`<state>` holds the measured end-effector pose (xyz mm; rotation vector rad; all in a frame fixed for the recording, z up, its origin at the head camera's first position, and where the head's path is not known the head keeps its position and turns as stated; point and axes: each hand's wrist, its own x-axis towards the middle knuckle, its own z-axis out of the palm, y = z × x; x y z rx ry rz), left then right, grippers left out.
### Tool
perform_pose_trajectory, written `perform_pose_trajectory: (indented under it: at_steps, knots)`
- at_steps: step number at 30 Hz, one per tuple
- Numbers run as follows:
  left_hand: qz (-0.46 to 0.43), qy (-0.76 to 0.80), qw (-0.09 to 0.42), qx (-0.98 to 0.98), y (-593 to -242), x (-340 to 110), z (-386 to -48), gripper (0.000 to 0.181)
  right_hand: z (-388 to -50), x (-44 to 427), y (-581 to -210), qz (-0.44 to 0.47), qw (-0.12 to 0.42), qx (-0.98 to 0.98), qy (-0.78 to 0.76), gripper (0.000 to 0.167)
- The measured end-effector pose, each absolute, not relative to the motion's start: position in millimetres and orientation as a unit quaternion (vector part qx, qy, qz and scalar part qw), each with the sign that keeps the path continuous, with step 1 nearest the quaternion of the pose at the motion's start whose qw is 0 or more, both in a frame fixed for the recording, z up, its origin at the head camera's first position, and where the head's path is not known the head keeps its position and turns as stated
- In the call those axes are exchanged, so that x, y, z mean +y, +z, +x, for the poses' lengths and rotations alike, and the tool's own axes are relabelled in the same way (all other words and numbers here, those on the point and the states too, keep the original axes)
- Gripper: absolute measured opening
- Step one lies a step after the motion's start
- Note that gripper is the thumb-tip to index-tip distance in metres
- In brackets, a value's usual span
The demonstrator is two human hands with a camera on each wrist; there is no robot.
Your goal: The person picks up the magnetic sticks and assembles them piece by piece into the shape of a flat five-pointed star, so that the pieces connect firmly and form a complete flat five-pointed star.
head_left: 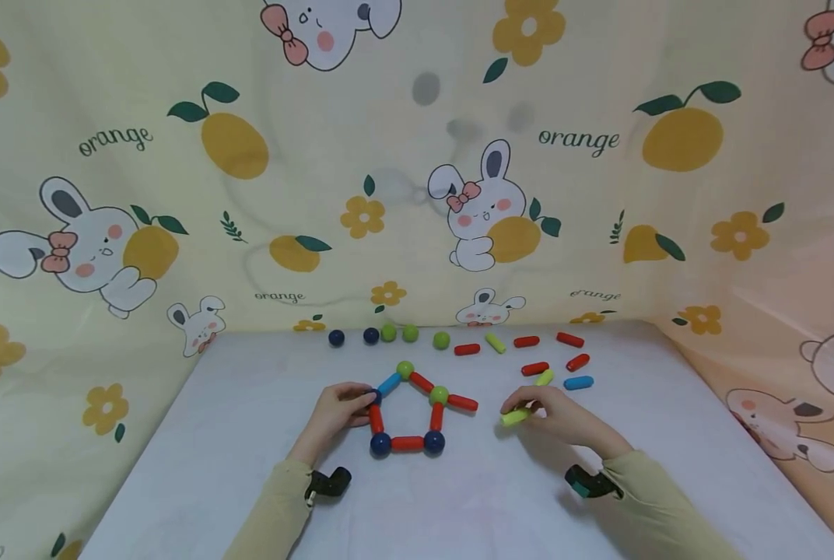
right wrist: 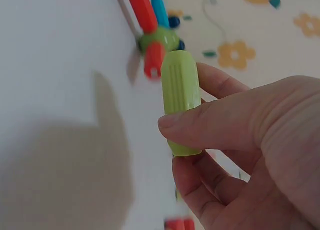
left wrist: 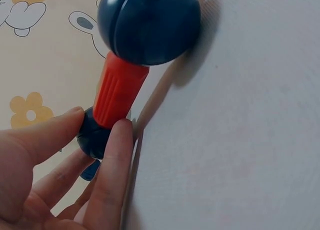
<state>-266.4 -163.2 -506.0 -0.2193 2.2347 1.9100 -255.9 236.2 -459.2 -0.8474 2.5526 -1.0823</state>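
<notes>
Magnetic-looking rods and balls form a five-sided frame on the table, with red rods and one blue rod. Its corners are dark blue balls and two green balls. From the right green ball, an extra red rod points outward. My left hand pinches the frame's left dark blue ball between thumb and fingers. To the right of the frame, my right hand holds a light green rod above the table, one end sticking out.
Along the back lie loose dark blue balls and green balls. At the back right are several red rods, light green rods and a blue rod. A printed cloth hangs behind the white table.
</notes>
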Motion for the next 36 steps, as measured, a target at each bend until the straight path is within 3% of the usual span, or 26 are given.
perform_pose_trajectory:
  at_steps: [15,24,36]
  knots:
    - [-0.073,0.65,0.1,0.75,-506,-161,-266,0.04,-253,166,-475,-0.327,0.169,0.845,-0.387,0.039]
    - [-0.073,0.651,0.098,0.749,-509,-162,-267,0.04,-248,155,-480,-0.322,0.158,0.852,-0.382,0.032]
    - [-0.077,0.651,0.091,0.75,-510,-164,-268,0.038,-246,152,-480,-0.293,0.162,0.853,-0.4,0.035]
